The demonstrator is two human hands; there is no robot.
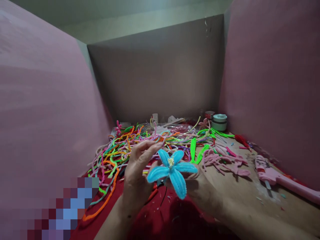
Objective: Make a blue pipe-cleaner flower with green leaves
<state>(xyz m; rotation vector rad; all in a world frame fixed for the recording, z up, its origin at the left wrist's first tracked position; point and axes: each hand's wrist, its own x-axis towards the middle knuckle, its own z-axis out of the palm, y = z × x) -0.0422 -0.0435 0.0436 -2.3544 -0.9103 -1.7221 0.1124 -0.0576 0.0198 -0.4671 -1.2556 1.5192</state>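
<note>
A blue pipe-cleaner flower (178,168) with a pale yellow centre faces me in the middle of the view. My right hand (197,181) is closed behind its petals, gripping it from below; the petals hide most of those fingers. On the flower's left, my left hand (140,163) has its fingers stretched toward the upper petals and its thumb partly behind a petal. Whether it touches the flower is unclear. Bright green pipe-cleaner leaves (193,150) stick up just beyond my right hand; I cannot tell if they join the flower.
Tangled coloured pipe cleaners (110,163) cover the left and back. To the right lie pink pipe-cleaner pieces (225,161) and a pink glue gun (272,175). A pale green round container (219,122) stands at the back right. Pink panels (45,100) wall the sides.
</note>
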